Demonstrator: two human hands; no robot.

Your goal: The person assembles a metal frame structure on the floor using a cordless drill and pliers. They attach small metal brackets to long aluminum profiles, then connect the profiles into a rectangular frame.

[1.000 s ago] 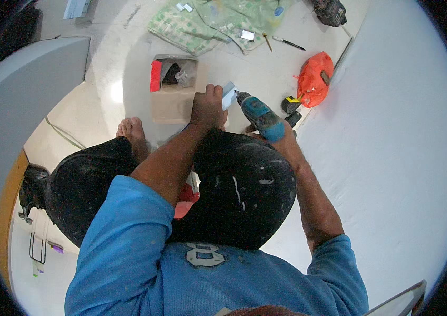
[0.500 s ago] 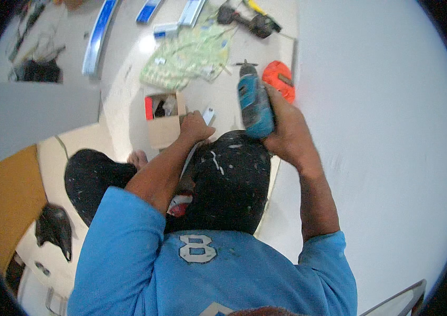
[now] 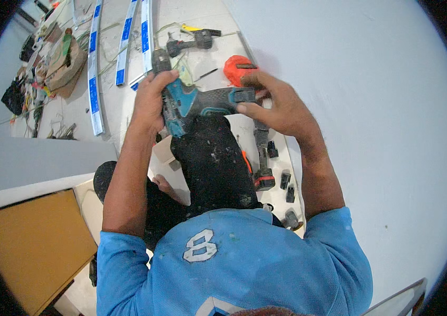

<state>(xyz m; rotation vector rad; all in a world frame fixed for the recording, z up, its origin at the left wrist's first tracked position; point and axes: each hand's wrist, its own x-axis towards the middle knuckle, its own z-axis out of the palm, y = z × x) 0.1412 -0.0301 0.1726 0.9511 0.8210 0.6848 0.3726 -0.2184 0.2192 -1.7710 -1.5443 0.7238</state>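
A teal and black cordless drill [image 3: 207, 101] lies sideways above my dark-clad knee, its long bit pointing away from me. My left hand [image 3: 152, 100] wraps round the drill's body behind the chuck. At the other end, my right hand [image 3: 284, 108] closes on the battery base of the handle, thumb on the near side and fingers on the far side. Part of the right fingers is blurred. Just beyond that hand sits a bright orange rounded thing [image 3: 235, 69].
A second drill [image 3: 189, 44] and long white-and-blue strips [image 3: 94, 68] lie ahead on the floor. Another tool with a red-banded battery [image 3: 264, 180] and small black blocks [image 3: 285, 179] are right of my knee. A pale wall [image 3: 371, 131] rises at right; clutter [image 3: 50, 73] fills the far left.
The drill has swung from upright in my right hand to sideways between both hands. My left hand has left the small cardboard box to grasp the drill body; my right hand moved to its base.
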